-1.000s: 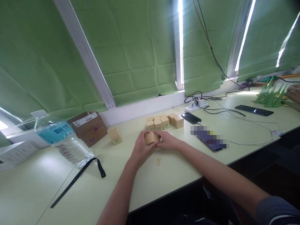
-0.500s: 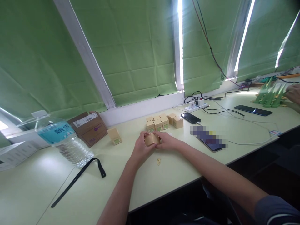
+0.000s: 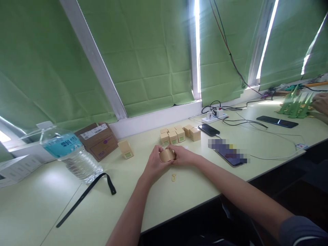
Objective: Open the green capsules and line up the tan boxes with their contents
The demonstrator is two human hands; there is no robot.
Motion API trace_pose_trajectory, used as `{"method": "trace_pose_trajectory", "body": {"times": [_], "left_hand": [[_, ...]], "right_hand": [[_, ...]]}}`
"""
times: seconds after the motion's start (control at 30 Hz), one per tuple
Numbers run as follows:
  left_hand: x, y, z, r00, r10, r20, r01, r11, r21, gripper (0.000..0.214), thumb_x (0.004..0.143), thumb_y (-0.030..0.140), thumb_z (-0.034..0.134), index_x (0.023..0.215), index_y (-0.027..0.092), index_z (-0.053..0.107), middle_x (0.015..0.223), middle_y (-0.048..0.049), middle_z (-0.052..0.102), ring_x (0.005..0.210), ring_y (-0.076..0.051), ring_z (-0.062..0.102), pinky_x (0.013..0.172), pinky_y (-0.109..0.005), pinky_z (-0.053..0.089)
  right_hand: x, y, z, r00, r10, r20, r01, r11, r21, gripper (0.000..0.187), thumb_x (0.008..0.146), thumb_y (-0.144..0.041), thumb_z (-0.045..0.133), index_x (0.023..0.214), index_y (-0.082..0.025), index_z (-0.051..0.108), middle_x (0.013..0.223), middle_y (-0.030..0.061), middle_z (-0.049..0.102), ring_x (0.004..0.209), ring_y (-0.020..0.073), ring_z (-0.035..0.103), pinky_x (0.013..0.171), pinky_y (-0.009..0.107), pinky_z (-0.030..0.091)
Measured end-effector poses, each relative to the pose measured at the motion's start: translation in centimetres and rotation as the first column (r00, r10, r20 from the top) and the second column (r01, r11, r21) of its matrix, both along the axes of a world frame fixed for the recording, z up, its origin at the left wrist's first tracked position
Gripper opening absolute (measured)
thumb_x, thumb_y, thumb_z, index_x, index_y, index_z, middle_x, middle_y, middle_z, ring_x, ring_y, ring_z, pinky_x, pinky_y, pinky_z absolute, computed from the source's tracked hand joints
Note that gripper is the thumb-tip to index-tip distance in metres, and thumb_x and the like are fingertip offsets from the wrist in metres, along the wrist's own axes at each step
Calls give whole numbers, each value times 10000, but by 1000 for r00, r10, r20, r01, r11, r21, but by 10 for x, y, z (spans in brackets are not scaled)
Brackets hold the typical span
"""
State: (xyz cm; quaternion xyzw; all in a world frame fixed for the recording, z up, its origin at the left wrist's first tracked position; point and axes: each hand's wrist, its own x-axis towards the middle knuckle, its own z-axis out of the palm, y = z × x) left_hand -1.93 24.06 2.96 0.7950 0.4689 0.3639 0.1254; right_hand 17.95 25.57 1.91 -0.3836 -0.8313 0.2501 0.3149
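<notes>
Grip: left hand [image 3: 154, 164] and right hand [image 3: 183, 155] both grasping 1 bent kraft-cardboard piece [image 3: 167, 156], fingers wrapped at its 2 ends; whether it touches the worktop [image 3: 166, 205], can't tell. Small yellow loop [image 3: 174, 177] lies flat on the wearer's side of the hands, near, apart from both. Just beyond the hands: cluster of small kraft boxes [image 3: 173, 138], 3 front faces with green patches; 2 plain kraft boxes [image 3: 195, 134] to the right. 1 lone kraft box [image 3: 125, 149], green patch, stands left. Right: black smartphone [image 3: 209, 129] with white cable, power strip [image 3: 214, 117] behind. Left: brown carton [image 3: 101, 144], tilted water bottle [image 3: 69, 150], black strap [image 3: 82, 197]. Far right: another person's hand [image 3: 320, 102] beside green spiky pieces [image 3: 294, 107].
</notes>
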Motion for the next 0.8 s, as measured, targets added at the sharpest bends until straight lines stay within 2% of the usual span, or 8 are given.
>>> {"method": "trace_pose_trajectory", "body": {"times": [0.2, 0.47, 0.57, 0.67, 0.8], "left_hand": [[0, 4, -1, 998, -5, 66, 3, 999, 36, 537, 655, 404, 819, 951, 237, 403, 975, -7, 582, 853, -184, 588, 713, -294, 457], [0, 4, -1, 996, 5, 92, -25, 977, 211, 534, 669, 380, 841, 996, 236, 445, 1016, -24, 584, 928, -212, 604, 790, -332, 483], [1, 4, 1, 992, -5, 126, -35, 948, 317, 517, 701, 402, 827, 1008, 232, 447, 1022, -38, 584, 918, -203, 605, 788, -330, 493], [3, 3, 4, 987, -23, 158, -43, 914, 403, 398, 779, 390, 765, 970, 227, 456, 1011, -49, 592, 933, -199, 608, 804, -329, 497], [3, 2, 7, 983, -49, 177, -41, 882, 470, 241, 839, 323, 698, 812, 218, 483, 960, -44, 608, 938, -193, 616, 815, -320, 491]], "right_hand": [[0, 0, 0, 1000, -25, -15, 24, 999, -28, 449, 725, -322, 747, 1123, -222, 564, 938, 44, 659, 751, 204, 593, 596, 282, 414], [-1, 2, -2, 999, -17, -51, 17, 1000, 7, 491, 778, -388, 733, 1211, -220, 573, 999, 63, 677, 796, 212, 610, 634, 298, 448], [-4, 6, -4, 993, -60, -97, 69, 993, 95, 483, 793, -394, 730, 1213, -209, 579, 1028, 75, 678, 850, 221, 616, 706, 326, 472], [-4, 11, -5, 977, -132, -169, 160, 973, 168, 524, 799, -393, 732, 1257, -207, 560, 1117, 95, 668, 900, 229, 618, 773, 354, 486], [0, 15, -5, 924, -241, -296, 298, 941, 162, 493, 801, -372, 723, 1234, -204, 556, 1119, 90, 666, 883, 219, 619, 755, 350, 505]]}}
